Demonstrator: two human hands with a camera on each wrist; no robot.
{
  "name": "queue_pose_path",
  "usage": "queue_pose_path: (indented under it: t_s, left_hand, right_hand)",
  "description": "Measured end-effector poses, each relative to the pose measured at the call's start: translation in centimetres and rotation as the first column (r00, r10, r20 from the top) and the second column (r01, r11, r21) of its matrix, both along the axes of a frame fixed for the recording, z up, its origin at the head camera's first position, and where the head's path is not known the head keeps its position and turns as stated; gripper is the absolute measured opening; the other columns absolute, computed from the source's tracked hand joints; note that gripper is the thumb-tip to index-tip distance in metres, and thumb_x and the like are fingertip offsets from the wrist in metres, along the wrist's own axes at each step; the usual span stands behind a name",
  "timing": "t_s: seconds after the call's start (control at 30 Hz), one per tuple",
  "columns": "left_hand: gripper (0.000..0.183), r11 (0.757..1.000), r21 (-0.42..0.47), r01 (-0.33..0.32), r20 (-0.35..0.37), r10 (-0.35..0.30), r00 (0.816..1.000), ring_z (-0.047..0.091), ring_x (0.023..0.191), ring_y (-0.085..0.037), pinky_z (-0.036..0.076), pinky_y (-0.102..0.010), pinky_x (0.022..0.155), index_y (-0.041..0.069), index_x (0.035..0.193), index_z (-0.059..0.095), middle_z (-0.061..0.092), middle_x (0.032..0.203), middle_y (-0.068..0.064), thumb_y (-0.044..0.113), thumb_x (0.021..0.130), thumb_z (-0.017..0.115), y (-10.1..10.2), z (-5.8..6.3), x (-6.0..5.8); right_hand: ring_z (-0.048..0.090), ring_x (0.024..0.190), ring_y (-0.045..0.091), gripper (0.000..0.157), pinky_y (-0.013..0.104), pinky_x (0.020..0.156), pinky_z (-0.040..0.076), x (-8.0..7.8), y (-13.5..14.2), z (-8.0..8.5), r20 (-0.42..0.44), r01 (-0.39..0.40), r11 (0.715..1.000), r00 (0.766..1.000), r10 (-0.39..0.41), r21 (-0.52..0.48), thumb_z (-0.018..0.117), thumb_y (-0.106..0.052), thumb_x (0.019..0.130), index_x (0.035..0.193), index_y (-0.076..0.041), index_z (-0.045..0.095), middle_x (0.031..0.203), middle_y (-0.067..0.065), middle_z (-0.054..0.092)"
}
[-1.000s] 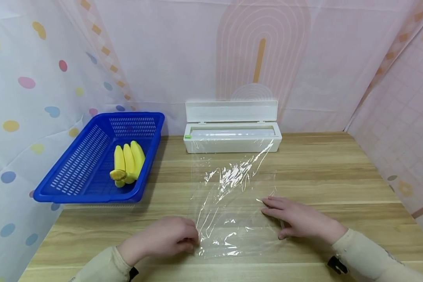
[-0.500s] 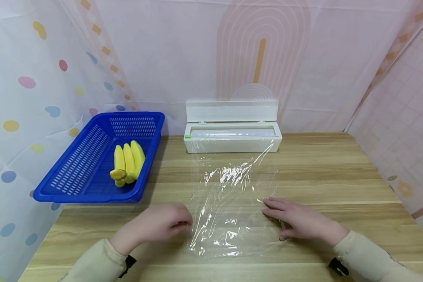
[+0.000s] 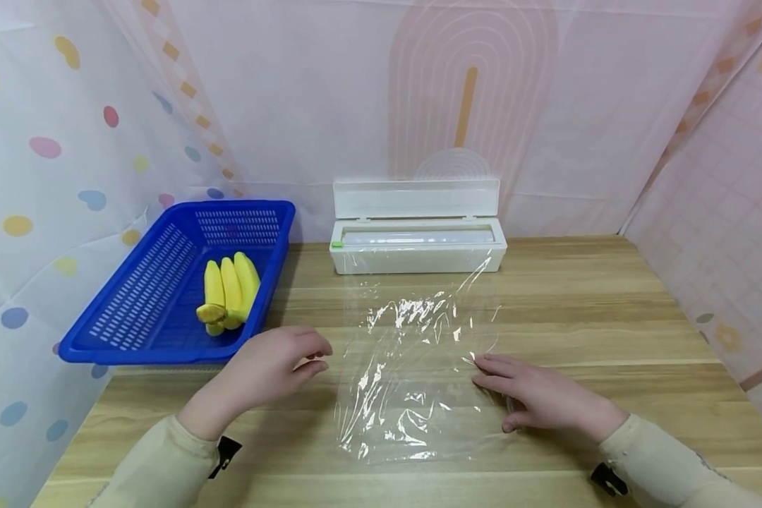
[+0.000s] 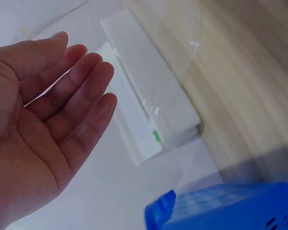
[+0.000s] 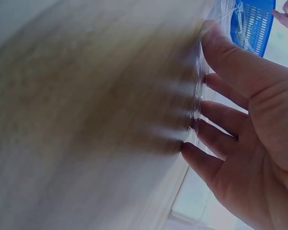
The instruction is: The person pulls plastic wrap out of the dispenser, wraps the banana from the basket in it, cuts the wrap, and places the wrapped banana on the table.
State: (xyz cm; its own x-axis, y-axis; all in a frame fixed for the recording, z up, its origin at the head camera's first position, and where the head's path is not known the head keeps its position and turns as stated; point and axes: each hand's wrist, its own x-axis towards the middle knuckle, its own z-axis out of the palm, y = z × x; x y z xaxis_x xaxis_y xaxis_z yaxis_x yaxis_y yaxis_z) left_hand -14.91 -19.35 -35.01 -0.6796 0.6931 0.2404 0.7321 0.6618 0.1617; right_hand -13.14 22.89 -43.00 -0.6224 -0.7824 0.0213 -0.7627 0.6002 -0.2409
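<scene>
A sheet of clear cling film (image 3: 413, 395) lies wrinkled over the wooden table, running from the white cling film dispenser (image 3: 418, 259) toward the front. The dispenser's lid is up, and a film roll shows inside. My right hand (image 3: 540, 391) rests its fingertips on the film's right edge, fingers spread, as the right wrist view also shows. My left hand (image 3: 273, 367) is raised left of the film, near the basket's front corner. In the left wrist view the left hand (image 4: 53, 105) has loosely bent fingers and an empty palm.
A blue plastic basket (image 3: 159, 356) stands at the left with a bunch of bananas (image 3: 231, 289) in its right side. Patterned cloth (image 3: 292, 92) hangs behind the table and along both sides. A green slider (image 3: 337, 244) sits at the dispenser's left end.
My left hand has let go of the film's left edge and moved up and left, toward the basket. The right hand has stayed in place on the film.
</scene>
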Motion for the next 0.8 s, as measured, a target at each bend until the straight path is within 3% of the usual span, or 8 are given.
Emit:
queue_pose_path:
  t_s: [0.37,0.8]
  left_hand:
    - [0.013,0.989,0.029,-0.147,-0.006,0.147,0.989,0.062,0.08,-0.013,0.055,-0.035,0.069,0.012,0.1,0.072,0.068,0.09,0.002,0.014,0.087,0.077,-1.7,2.6,-0.6]
    - [0.016,0.944,0.057,-0.326,0.005,0.327,0.945,0.065,0.085,-0.024,0.054,-0.049,0.076,0.007,0.102,0.072,0.07,0.094,-0.005,0.015,0.088,0.075,-4.6,4.4,-1.5]
  right_hand:
    - [0.042,0.136,0.037,0.08,0.05,0.103,0.044,0.2,-0.2,0.2,0.006,0.011,1.0,1.0,-0.011,0.006,0.082,-0.038,0.074,0.141,-0.006,0.054,0.151,0.017,0.043]
    - [0.041,0.136,0.037,0.08,0.05,0.104,0.043,0.2,-0.1,0.1,0.02,0.02,1.0,1.0,-0.02,0.009,0.083,-0.037,0.074,0.142,-0.006,0.053,0.151,0.017,0.043]
